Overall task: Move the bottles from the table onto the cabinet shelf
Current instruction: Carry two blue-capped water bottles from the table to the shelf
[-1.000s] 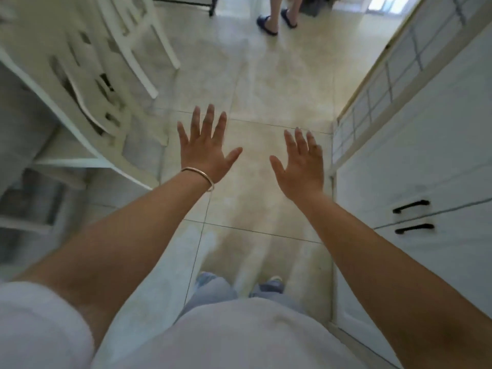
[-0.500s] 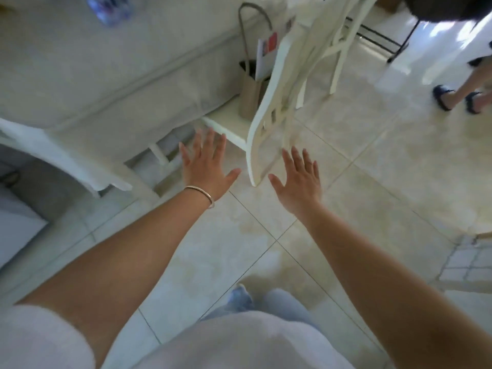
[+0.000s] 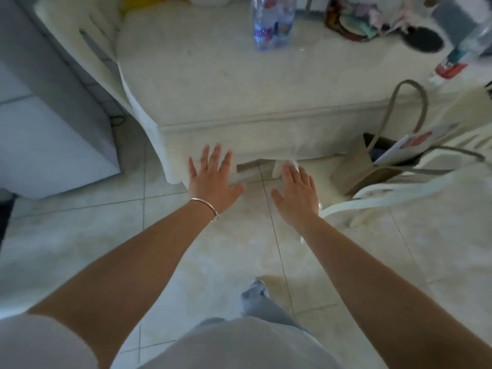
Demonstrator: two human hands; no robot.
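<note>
while both arms reach out, left hand point(image 3: 213, 179) and right hand point(image 3: 296, 193) stay spread, empty; bottle point(image 3: 274, 21) upright on table point(image 3: 213, 83).

One clear plastic bottle with a blue label point(image 3: 274, 21) beyond both grips; one brown paper bag with grey handles point(image 3: 358, 173) right of them; two empty hands.

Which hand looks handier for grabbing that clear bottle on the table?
Probably the right hand, though barely: the bottle stands across the table roughly above it, while the left hand sits further aside. Both are open and empty.
</note>
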